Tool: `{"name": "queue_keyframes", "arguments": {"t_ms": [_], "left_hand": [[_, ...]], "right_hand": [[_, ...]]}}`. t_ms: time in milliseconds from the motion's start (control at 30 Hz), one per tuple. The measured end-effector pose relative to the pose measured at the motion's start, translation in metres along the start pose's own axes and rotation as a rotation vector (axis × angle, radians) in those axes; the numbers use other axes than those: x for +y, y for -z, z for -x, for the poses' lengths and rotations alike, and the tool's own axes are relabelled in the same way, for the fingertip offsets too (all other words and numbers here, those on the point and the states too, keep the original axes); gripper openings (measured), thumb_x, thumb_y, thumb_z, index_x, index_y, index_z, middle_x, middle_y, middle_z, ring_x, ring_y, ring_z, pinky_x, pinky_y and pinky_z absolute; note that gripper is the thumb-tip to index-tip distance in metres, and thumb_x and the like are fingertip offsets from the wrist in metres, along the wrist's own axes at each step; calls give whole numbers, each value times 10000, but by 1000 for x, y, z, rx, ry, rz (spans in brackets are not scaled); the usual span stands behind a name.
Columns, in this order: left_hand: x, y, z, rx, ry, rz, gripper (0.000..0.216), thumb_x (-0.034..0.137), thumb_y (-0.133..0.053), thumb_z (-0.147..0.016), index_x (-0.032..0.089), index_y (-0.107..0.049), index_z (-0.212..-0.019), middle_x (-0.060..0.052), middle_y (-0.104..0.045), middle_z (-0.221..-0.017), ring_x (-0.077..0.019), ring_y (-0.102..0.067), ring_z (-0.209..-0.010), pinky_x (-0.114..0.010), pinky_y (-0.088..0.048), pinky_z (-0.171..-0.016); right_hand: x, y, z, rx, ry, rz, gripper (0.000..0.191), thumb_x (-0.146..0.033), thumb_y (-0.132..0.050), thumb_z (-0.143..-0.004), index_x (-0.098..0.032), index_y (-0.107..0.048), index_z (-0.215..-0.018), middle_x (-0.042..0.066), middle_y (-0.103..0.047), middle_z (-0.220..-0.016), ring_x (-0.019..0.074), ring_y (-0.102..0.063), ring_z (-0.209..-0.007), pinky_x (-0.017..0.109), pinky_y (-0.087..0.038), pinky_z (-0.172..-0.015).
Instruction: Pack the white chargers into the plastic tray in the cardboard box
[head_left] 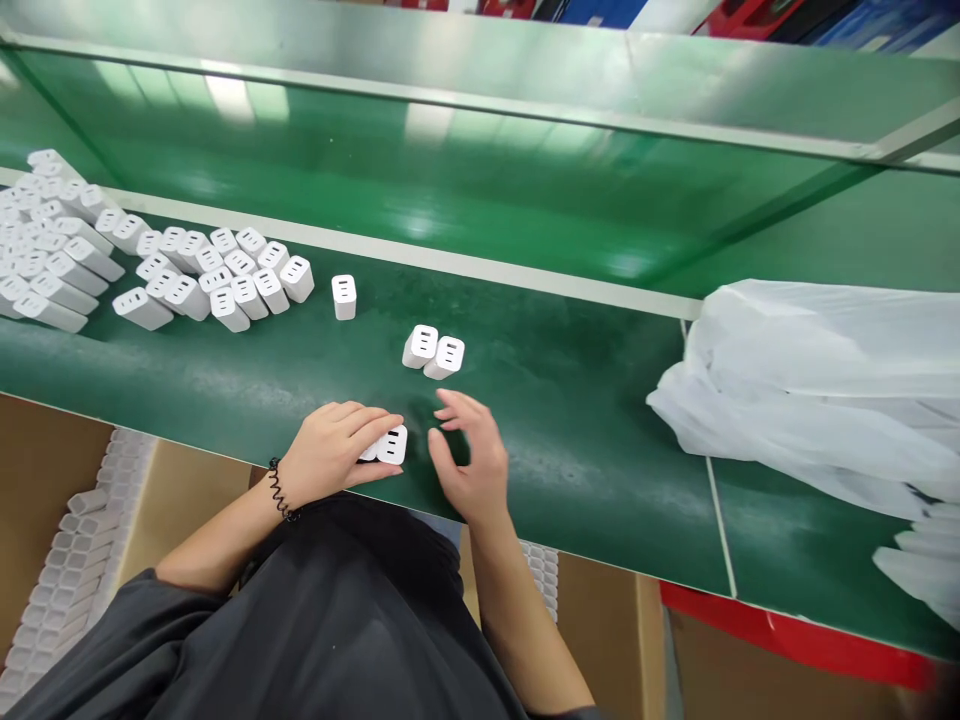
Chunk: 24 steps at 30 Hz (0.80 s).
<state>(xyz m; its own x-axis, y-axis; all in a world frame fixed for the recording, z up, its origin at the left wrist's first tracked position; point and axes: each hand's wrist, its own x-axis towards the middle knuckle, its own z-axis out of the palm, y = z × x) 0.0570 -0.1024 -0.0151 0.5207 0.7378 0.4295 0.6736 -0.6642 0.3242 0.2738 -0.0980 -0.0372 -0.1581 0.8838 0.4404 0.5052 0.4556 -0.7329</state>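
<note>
My left hand point(341, 450) is closed around white USB chargers near the front edge of the green bench. One charger point(392, 446) shows its port face between my thumb and fingers, and part of another shows beside it; my fingers hide the rest. To the right, my right hand point(472, 455) is held with thumb and fingers apart, nothing between them. Just beyond it stand two white chargers point(444, 357) side by side, ports facing up. A single charger point(344, 297) stands farther back to the left.
Many white chargers point(247, 275) crowd the bench's left side. Translucent white plastic bags point(817, 390) lie at the right. A green panel point(420, 190) rises behind the bench point(570, 400). Below its front edge, a cardboard box holds rows of white pieces point(75, 560).
</note>
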Motion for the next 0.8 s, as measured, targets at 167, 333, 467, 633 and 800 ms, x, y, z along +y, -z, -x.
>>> {"name": "queue_keyframes", "arguments": {"t_ms": [167,333,467,633,800], "left_hand": [[-2,-3,1,15,-19,12,481,554,-599,-944,150,-612,-1204,-80,-739,-1085,-200,-692,-915,-318,-498,-768],[-4,-6,3,42,-29,6,483,559,-603,-939,151,-613,-1198,-71,-736,-1078,-194,-688,-885,-326,-510,-764],[-5,-6,4,9,-17,14,534,573,-600,-934,159,-575,-1272,-83,-727,-1101,-210,-693,-894,-341,-533,-766],[-9,8,7,56,25,211,793,605,-679,-861,191,-388,-1471,-150,-626,-1317,-277,-623,-1190,-427,-540,-977],[-23,22,27,109,120,470,998,565,-820,-738,239,-298,-1524,-181,-521,-1433,-317,-543,-1303,-495,-510,-1060]], "right_hand": [[15,15,-45,-2,24,382,673,-364,-677,-884,-304,-407,-1498,180,-441,-1456,338,-560,-1148,504,-583,-805],[33,3,-92,-321,100,470,689,-498,-602,-917,-310,-366,-1537,143,-481,-1463,365,-535,-1179,514,-593,-796],[40,-20,-126,-440,71,482,608,-472,-520,-957,-203,-436,-1496,154,-631,-1274,354,-559,-1122,513,-588,-828],[31,-56,-169,-510,85,433,645,-409,-581,-916,-159,-433,-1492,159,-594,-1324,352,-525,-1222,534,-511,-1012],[18,-69,-176,-516,97,339,745,-434,-602,-897,-235,-314,-1555,127,-474,-1472,365,-434,-1350,585,-448,-1084]]}}
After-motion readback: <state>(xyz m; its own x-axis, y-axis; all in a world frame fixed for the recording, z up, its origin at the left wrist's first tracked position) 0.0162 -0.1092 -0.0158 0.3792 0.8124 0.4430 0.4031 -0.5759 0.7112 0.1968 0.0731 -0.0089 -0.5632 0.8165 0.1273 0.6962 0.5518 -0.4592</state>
